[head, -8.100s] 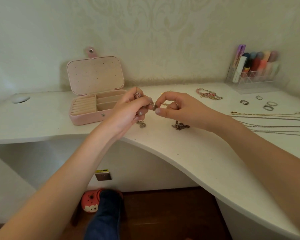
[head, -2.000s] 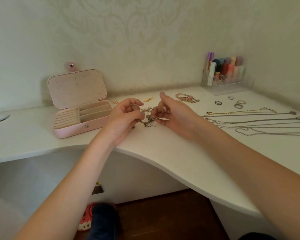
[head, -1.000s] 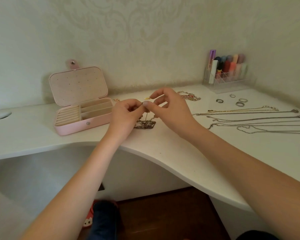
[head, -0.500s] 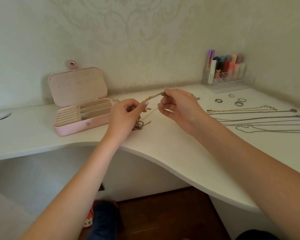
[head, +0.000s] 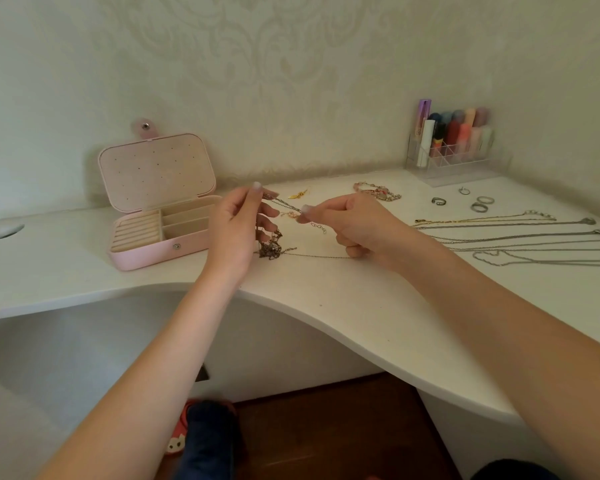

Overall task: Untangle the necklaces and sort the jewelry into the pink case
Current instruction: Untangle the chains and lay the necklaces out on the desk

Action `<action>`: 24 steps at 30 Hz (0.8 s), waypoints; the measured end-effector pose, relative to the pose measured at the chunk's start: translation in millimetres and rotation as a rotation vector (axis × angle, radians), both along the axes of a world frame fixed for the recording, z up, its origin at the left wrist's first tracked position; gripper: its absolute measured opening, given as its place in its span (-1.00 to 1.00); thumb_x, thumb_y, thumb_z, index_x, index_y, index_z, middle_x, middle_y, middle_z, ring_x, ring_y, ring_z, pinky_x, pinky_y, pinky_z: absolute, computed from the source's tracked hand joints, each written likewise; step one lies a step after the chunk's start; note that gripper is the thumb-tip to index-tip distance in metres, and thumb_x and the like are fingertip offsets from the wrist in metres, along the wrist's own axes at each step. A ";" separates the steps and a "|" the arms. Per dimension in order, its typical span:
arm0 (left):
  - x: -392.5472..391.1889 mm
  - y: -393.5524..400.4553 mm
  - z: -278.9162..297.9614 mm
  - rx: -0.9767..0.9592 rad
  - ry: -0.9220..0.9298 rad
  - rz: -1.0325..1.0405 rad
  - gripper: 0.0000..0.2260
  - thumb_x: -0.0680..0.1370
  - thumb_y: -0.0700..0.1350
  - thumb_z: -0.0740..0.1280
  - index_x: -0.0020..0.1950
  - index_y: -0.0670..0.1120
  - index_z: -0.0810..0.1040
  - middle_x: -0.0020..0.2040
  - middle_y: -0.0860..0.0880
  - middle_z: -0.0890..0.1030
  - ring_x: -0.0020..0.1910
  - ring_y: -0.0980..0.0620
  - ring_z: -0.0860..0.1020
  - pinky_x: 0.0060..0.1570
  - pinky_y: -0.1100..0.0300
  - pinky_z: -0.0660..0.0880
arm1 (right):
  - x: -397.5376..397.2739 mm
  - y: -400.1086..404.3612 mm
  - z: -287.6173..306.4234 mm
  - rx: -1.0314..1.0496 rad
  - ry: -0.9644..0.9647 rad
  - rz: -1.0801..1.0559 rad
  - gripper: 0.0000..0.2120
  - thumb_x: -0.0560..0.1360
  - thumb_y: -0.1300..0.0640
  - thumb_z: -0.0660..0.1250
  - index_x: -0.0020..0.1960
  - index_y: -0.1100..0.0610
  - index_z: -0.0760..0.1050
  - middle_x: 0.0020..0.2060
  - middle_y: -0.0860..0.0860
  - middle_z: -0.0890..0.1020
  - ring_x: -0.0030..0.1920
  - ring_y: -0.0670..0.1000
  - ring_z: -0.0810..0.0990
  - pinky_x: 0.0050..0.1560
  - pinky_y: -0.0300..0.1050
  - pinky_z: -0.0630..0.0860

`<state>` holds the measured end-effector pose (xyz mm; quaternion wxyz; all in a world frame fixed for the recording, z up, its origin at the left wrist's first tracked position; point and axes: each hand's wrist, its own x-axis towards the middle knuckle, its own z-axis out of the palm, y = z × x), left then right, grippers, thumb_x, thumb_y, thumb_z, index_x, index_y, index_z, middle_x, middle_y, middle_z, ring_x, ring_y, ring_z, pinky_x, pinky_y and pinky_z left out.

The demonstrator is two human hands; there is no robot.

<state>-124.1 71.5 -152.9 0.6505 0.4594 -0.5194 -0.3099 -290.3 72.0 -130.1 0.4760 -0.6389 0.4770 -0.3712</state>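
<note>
Pinching one thin, limp chain (head: 284,204) taut, left hand (head: 236,230) and right hand (head: 354,226) should grip beside the knot (head: 270,249).

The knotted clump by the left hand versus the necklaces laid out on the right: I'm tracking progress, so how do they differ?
The knotted clump is bunched in a dark, bronze-toned heap; the laid-out necklaces lie stretched in separate lines, mostly silver-toned. Chain from the clump is pinched by the left hand and right hand; the laid-out necklaces are untouched. Both sit on the white desk, outside the pink case.
</note>
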 end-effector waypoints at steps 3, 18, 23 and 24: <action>1.0 -0.6 -0.7 -0.021 -0.004 0.015 -0.76 0.63 -0.11 0.17 -0.15 -0.12 0.55 -0.40 -0.03 0.48 -0.56 0.16 0.39 -0.55 0.32 0.28 | -0.8 -0.9 0.0 -0.066 -0.032 -0.006 -0.79 0.50 -0.04 0.36 -0.03 0.07 0.66 -0.66 -0.19 0.28 -0.54 -0.09 0.09 -0.51 -0.24 0.05; 0.5 -2.0 -2.5 0.028 -0.291 -0.014 -0.90 0.47 -0.02 0.42 -0.23 -0.01 0.62 -0.37 -0.02 0.40 -0.42 0.14 0.35 -0.36 0.30 0.28 | -2.9 -7.0 1.2 0.034 -0.230 -0.161 -0.84 0.48 0.02 0.36 -0.07 0.08 0.65 -0.51 -0.08 0.26 -0.57 -0.11 0.14 -0.59 -0.32 0.09; -1.7 -1.6 -3.5 0.029 -0.373 -0.061 -0.87 0.43 -0.06 0.46 -0.23 -0.11 0.65 -0.32 0.10 0.50 -0.38 0.14 0.35 -0.40 0.41 0.27 | -0.4 -5.9 2.3 0.011 -0.239 -0.168 -0.83 0.50 -0.01 0.35 -0.18 0.07 0.59 -0.46 -0.08 0.32 -0.52 -0.11 0.20 -0.55 -0.29 0.14; -1.4 -1.6 -3.2 0.023 -0.371 -0.051 -0.87 0.46 -0.08 0.43 -0.23 -0.11 0.63 -0.36 0.14 0.51 -0.38 0.18 0.38 -0.37 0.42 0.28 | 0.0 -6.6 1.8 0.013 -0.241 -0.173 -0.81 0.50 -0.01 0.35 -0.21 0.07 0.57 -0.45 -0.08 0.35 -0.50 -0.11 0.24 -0.53 -0.29 0.20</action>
